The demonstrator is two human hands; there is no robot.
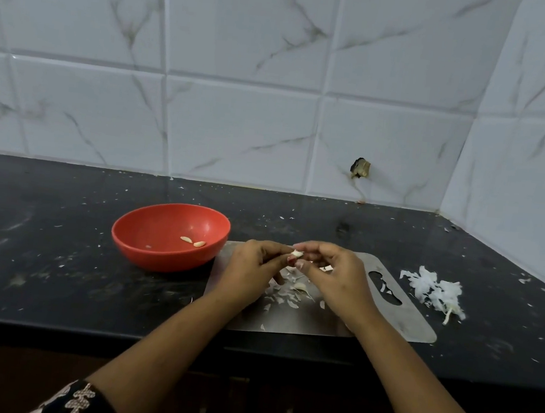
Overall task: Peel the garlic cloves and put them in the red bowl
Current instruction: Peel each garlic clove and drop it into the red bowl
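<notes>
I am pinching a garlic clove (296,253) between my left hand (252,267) and right hand (331,272), stripping skin; next (two cloves already inside) it goes into the red bowl (134,246).

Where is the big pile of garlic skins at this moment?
In the head view, the pile of garlic skins lies on the dark counter, right of the steel board.

Left hand (252,266) and right hand (336,274) meet (fingertips pinching one garlic clove (296,253)).
</notes>
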